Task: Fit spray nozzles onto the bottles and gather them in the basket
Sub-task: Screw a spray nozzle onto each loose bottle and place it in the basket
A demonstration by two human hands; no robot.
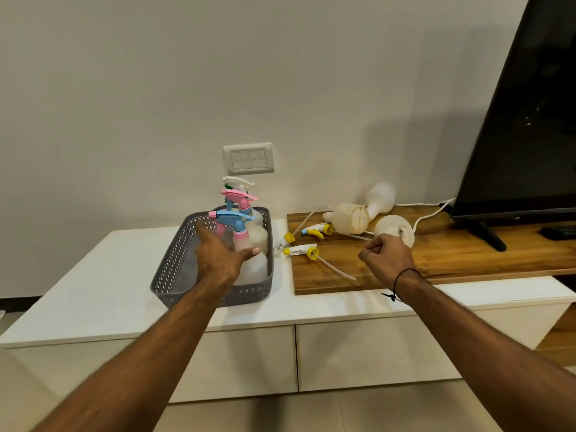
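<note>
A grey perforated basket stands on the white cabinet top and holds three upright bottles with nozzles fitted: the nearest bottle has a blue and pink nozzle. My left hand hovers over the basket with fingers spread, thumb by the nearest bottle, holding nothing. Three bare translucent bottles lie on their sides on the wooden board. Loose yellow and white nozzles lie at the board's left end. My right hand is loosely curled just in front of the nearest lying bottle.
A black television on a stand fills the right side, with a remote beside its foot. White cables run behind the bottles. A wall socket plate is above the basket. The cabinet has drawer fronts below.
</note>
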